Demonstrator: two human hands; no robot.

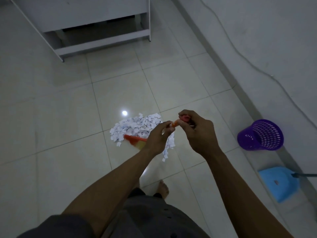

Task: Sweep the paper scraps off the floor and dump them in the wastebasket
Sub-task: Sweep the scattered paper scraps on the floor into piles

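Observation:
White paper scraps [135, 127] lie in a heap on the tiled floor at mid-frame. An orange broom stands in the heap, its bristle head [135, 140] on the near edge of the scraps. My left hand [157, 138] grips the broom handle [175, 125] lower down. Just to the right and above it, my right hand [197, 133] closes over the handle's top end. A purple mesh wastebasket [260, 135] stands by the right wall, well to the right of both hands.
A blue dustpan [279, 183] leans against the right wall, nearer to me than the basket. A white desk frame [103, 40] stands at the far side. A cable [257, 67] runs along the wall. My bare foot [163, 188] is below the heap.

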